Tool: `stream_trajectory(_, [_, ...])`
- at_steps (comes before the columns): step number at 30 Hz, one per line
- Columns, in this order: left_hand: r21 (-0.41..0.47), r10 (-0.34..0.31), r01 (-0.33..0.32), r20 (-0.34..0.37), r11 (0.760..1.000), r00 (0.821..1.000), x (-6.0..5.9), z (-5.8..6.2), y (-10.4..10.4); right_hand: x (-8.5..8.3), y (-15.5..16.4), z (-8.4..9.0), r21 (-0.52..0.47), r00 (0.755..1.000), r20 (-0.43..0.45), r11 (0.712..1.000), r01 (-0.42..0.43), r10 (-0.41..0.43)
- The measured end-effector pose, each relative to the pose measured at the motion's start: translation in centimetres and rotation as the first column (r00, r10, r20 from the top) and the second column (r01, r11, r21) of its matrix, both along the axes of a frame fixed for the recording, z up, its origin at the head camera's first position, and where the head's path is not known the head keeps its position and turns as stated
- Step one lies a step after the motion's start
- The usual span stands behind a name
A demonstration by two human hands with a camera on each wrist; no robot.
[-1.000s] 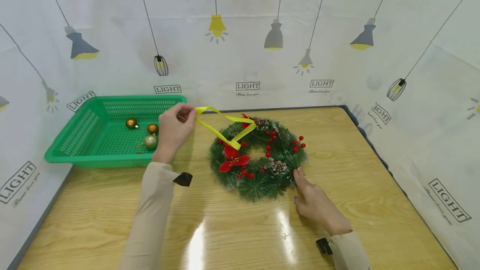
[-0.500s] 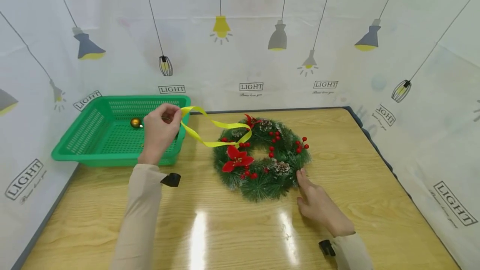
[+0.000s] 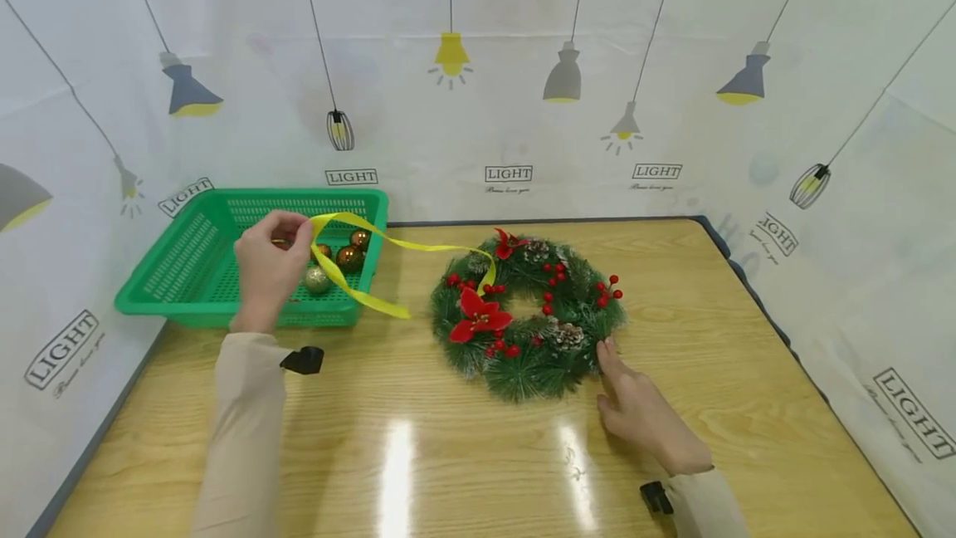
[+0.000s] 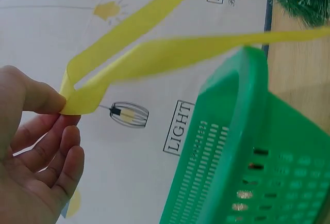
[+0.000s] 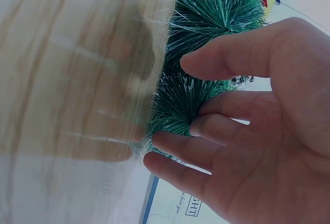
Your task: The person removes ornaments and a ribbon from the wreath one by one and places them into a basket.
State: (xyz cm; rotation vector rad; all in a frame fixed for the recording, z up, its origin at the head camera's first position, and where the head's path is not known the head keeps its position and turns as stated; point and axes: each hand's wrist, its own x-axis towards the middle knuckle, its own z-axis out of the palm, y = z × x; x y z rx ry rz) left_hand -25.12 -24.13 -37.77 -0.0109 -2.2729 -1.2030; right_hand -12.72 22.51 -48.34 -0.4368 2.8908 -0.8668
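A green pine wreath [image 3: 532, 315] with red berries, a red flower and pine cones lies flat on the wooden table [image 3: 463, 455]. A yellow ribbon [image 3: 388, 246] runs from the wreath's left side up to my left hand [image 3: 270, 266], which pinches its folded end above the green basket [image 3: 196, 268]. The left wrist view shows the ribbon [image 4: 154, 53] folded between thumb and fingers of the left hand [image 4: 38, 146]. My right hand [image 3: 635, 405] rests on the table with straight fingers touching the wreath's lower right edge; in the right wrist view its fingers [image 5: 232, 131] meet the needles of the wreath [image 5: 206, 53].
Several gold and bronze baubles [image 3: 339, 260] lie in the green basket at the table's back left. A white curtain printed with lamps [image 3: 523, 65] closes in the back and both sides. The table's right edge [image 3: 777, 330] runs close to the curtain.
My left hand has moved left over the basket, drawing the yellow ribbon out longer from the wreath. The right hand has stayed against the wreath's edge.
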Motion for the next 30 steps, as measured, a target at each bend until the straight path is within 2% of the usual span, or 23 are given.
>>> stream_trajectory(6, [-0.021, 0.069, -0.068, 0.034, 0.997, 0.997, 0.3, -1.1, -2.2, 0.0, 0.0, -0.2, 0.000, 1.000, 0.006, 1.000, -0.001, 0.001])
stream_trajectory(14, [-0.038, 0.160, -0.159, 0.042, 0.987, 0.986, 0.1, -2.3, -5.2, 0.0, 0.0, -0.2, -0.010, 1.000, 0.013, 1.000, 0.018, -0.018])
stream_trajectory(22, [-0.046, 0.193, -0.189, 0.098, 0.981, 0.976, 0.0, -2.0, -6.5, 0.0, 0.0, -0.3, -0.009, 1.000, -0.008, 1.000, 0.007, -0.007])
stream_trajectory(26, [-0.029, 0.210, -0.208, 0.087, 0.978, 0.974, -0.2, -1.8, -7.2, 0.1, -0.1, -0.1, -0.012, 1.000, -0.003, 1.000, 0.009, -0.009])
stream_trajectory(30, [-0.018, 0.261, -0.260, 0.058, 0.965, 0.964, -0.3, -1.6, -8.4, 0.1, -0.1, 0.0, -0.018, 1.000, 0.021, 1.000, 0.016, -0.015])
